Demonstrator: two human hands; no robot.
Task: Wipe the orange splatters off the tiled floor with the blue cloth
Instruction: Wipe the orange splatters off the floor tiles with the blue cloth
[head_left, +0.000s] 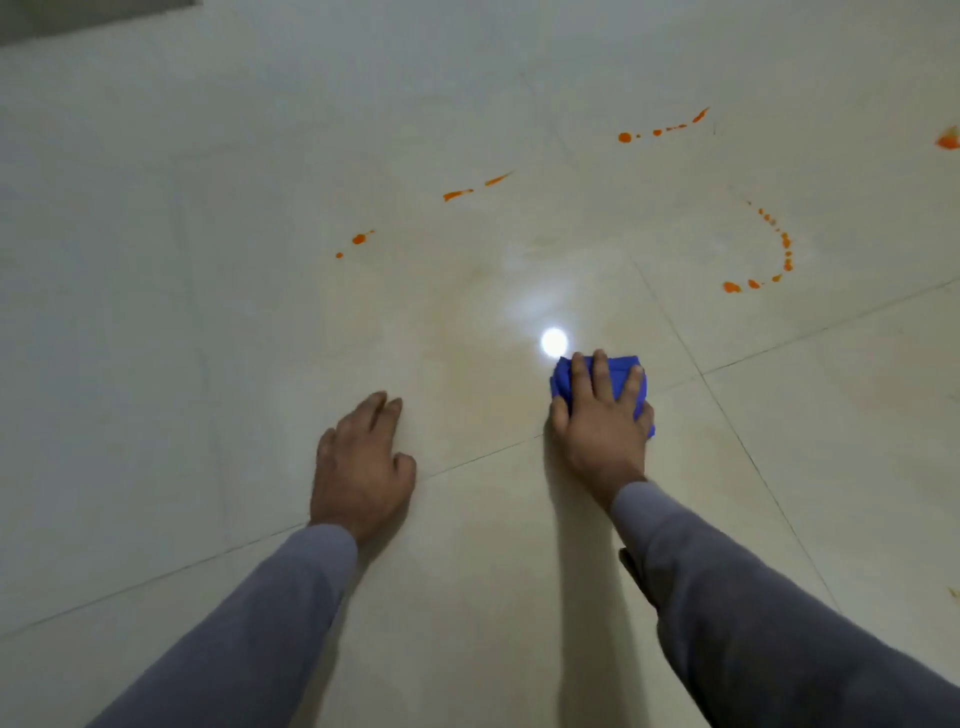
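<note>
The blue cloth (618, 371) lies folded on the pale tiled floor (208, 260), and my right hand (602, 415) presses it down with spread fingers. My left hand (361, 462) rests flat on the tile to the left, holding nothing. Orange splatters lie further out: small drops (358, 239) and streaks (457, 195) ahead, a dotted line (657, 132) at the far right, and a curved trail of drops (784, 244) to the right of the cloth. A faint orange smear tints the tile around the cloth.
A bright lamp reflection (554, 342) glares just beyond the cloth. An orange blotch (948, 139) sits at the right edge, a tiny one (953, 592) lower right. A dark strip (78, 18) shows at the top left corner.
</note>
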